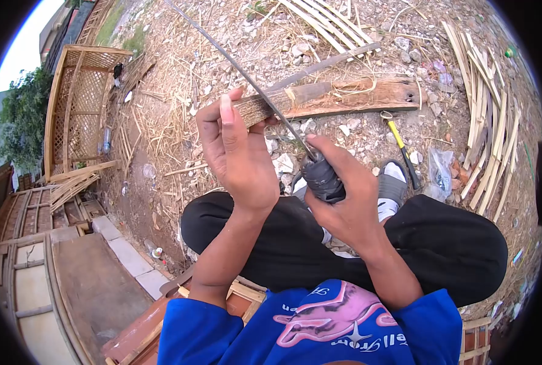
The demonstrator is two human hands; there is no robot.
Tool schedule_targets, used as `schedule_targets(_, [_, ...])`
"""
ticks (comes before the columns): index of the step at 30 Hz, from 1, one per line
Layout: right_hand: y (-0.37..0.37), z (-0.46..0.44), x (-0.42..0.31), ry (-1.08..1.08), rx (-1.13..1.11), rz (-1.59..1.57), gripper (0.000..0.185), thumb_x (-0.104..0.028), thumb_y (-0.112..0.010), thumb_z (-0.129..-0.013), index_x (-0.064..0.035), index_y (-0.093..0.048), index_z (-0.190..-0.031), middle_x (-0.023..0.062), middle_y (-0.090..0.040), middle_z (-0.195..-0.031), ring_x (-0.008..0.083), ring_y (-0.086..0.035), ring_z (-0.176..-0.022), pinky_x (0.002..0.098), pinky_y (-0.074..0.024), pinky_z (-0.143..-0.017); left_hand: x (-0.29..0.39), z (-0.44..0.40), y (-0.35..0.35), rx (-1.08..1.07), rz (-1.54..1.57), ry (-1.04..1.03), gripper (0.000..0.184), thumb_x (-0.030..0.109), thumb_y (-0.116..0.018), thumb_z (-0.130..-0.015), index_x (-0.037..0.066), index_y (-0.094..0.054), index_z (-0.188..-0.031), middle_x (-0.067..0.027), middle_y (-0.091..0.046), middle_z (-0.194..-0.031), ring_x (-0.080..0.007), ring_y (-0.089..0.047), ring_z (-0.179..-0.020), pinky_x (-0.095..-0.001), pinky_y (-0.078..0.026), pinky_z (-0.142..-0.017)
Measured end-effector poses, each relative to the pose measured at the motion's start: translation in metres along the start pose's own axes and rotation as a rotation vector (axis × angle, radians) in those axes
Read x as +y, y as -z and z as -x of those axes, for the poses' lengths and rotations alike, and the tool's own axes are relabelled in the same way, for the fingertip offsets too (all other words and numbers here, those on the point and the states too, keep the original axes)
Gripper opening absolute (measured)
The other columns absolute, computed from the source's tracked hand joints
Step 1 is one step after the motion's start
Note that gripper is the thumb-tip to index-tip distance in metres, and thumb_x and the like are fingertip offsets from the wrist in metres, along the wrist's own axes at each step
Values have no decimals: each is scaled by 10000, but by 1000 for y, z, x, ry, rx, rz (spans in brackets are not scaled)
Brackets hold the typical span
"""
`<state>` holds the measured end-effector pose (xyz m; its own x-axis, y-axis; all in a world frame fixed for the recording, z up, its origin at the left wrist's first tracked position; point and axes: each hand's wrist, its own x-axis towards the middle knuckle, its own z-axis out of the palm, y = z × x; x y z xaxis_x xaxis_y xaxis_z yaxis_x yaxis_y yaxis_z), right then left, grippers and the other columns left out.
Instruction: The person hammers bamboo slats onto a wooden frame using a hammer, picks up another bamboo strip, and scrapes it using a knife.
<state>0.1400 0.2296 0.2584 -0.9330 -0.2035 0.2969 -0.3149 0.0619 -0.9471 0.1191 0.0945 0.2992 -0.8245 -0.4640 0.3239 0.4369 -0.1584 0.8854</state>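
Observation:
My right hand (347, 191) is wrapped round the black taped handle (324, 178) of a long thin metal blade (240, 72). The blade runs up and left from the handle and crosses over a piece of wood. My left hand (237, 146) is closed round the near end of that wood piece (253, 111), with the thumb raised and the fingers beneath. Just beyond lies a thick, weathered plank (368, 97), and a narrow grey stick (326, 68) slants behind it.
A hammer with a yellow and black handle (402, 149) lies near my right foot. Thin wood strips (487, 121) are piled at the right, beside a clear plastic bag (441, 173). A lattice frame (82, 112) stands at the left, above wooden panels (94, 286).

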Motion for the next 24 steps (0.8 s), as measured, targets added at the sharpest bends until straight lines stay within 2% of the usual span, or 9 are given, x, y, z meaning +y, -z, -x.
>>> schedule_targets(2, [-7,4,11,32,44,-20,579,26,-659,-667,-28,-569,-1236,199,-650,-1032,316,-659,-879,338,-501,-796,-1,-1,6,8,8,1,204,218,-452,-1021,56,-462,-1146,-88,-507,-1213,-163,-551,-985,-368,-482,-806])
schedule_targets(6, [-6,9,51,-163,12,84,583,16,-656,-674,-14,-557,-1248,194,-653,-1025,308,-660,-870,338,-500,-799,3,-8,7,109,-65,8,265,288,-454,-1011,82,-473,-1175,-86,-501,-1129,-195,-515,-963,-359,-434,-820])
schedule_targets(8, [-4,14,52,-240,-2,110,590,15,-655,-680,-11,-548,-1260,193,-651,-1019,311,-657,-863,343,-500,-801,6,-8,8,66,-25,46,251,271,-471,-1007,88,-471,-1180,-65,-498,-1131,-183,-510,-994,-373,-439,-845])
schedule_targets(12, [-5,6,13,-27,13,51,619,35,-662,-664,-30,-552,-1269,177,-643,-980,302,-646,-835,359,-500,-799,6,-7,9,54,35,105,231,229,-498,-1005,91,-476,-1190,-39,-503,-1179,-154,-524,-1009,-381,-459,-861])
schedule_targets(13, [-5,6,3,-72,-8,-23,617,46,-665,-657,-37,-562,-1259,183,-647,-1000,302,-652,-883,360,-497,-822,7,-8,8,54,40,110,237,232,-502,-1004,91,-478,-1194,-36,-503,-1176,-154,-523,-1009,-382,-460,-863])
schedule_targets(16, [-12,10,13,7,-15,-50,647,47,-688,-665,-65,-532,-1283,191,-633,-1064,363,-642,-904,400,-520,-781,9,-7,5,122,85,146,230,233,-509,-1003,94,-490,-1186,-25,-506,-1172,-137,-517,-991,-361,-447,-859])
schedule_targets(19, [-18,11,38,-62,39,42,619,51,-673,-642,-48,-573,-1245,186,-647,-1003,314,-655,-883,369,-504,-806,5,-12,21,115,66,101,215,224,-511,-1004,102,-500,-1181,-15,-509,-1168,-119,-508,-970,-339,-426,-853])
schedule_targets(24, [-10,8,11,7,-4,48,605,59,-680,-678,-52,-546,-1257,188,-638,-1062,366,-648,-927,395,-533,-774,8,-10,13,100,53,127,212,230,-516,-1004,108,-505,-1177,-7,-516,-1167,-108,-500,-970,-324,-411,-850])
